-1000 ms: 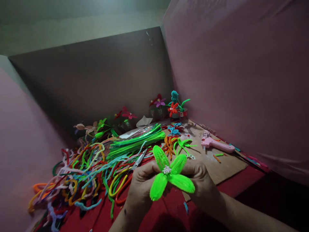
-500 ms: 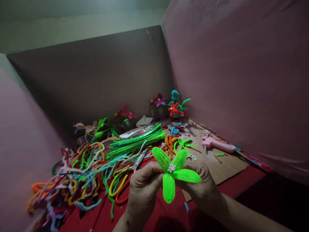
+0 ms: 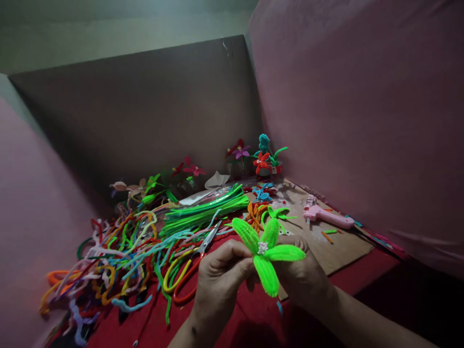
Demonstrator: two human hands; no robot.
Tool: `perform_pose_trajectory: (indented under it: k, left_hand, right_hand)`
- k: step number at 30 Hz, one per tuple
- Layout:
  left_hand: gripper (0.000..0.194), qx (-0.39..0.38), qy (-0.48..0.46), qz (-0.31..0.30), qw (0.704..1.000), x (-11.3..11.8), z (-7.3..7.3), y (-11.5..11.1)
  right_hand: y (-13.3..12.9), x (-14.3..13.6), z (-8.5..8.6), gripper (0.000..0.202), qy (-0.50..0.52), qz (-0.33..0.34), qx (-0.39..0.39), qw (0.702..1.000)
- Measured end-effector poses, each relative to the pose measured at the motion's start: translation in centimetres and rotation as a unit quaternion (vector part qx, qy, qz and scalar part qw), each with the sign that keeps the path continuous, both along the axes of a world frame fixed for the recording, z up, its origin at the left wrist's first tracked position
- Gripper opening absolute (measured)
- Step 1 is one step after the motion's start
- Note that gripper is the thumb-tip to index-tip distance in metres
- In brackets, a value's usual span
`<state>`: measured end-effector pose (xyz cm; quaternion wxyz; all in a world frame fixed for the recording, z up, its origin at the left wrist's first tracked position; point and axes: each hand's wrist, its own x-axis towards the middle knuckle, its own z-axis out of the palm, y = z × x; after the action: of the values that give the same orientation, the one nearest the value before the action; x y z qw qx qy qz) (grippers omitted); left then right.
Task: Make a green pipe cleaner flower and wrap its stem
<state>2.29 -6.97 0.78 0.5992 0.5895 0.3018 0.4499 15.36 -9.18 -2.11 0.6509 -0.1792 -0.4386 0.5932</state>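
A bright green pipe-cleaner flower (image 3: pixel 267 274) with a white beaded centre faces me, held up in front of my chest. My left hand (image 3: pixel 222 278) pinches at its left side, thumb and forefinger closed just behind the petals. From the right, my right hand (image 3: pixel 304 278) reaches behind the bloom and grips it there; petals cover most of its fingers. The stem or back of the flower is hidden from view. Close to my left hand lie scissors (image 3: pixel 186 282) with yellow and orange handles, their blades slightly apart.
Tangled coloured pipe cleaners (image 3: pixel 123 261) cover the table's left side, beside a green bundle (image 3: pixel 206 210). A pink glue gun (image 3: pixel 328 216) rests on a cardboard sheet (image 3: pixel 348 249) at right. Finished flowers (image 3: pixel 261 162) stand in pots along the back wall.
The green flower has turned, its lower petal swinging to the right, and has shifted slightly right. My left hand has moved a little rightward with it. Both hands still hold on.
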Motion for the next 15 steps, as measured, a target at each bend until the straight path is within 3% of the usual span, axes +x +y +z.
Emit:
perform_pose_trajectory:
  k: [3, 9, 12, 15]
  left_hand:
    - [0.010, -0.063, -0.013, -0.042, 0.997, 0.2, 0.2, 0.1]
    - [0.010, -0.110, -0.051, -0.138, 0.983, 0.2, 0.1, 0.7]
    - [0.018, -0.117, -0.064, -0.182, 0.974, -0.2, 0.0, 1.1]
    - [0.019, -0.121, -0.056, -0.181, 0.974, -0.3, 0.0, 1.1]
  right_hand:
    - [0.2, -0.1, 0.3, 0.024, 0.008, 0.042, 0.009, 0.999]
    - [0.6, -0.3, -0.4, 0.028, 0.021, 0.054, 0.004, 0.998]
    - [0.8, -0.3, -0.8, 0.026, 0.028, 0.039, -0.024, 0.999]
    - [0.9, -0.2, -0.9, 0.031, 0.024, 0.008, -0.043, 0.999]
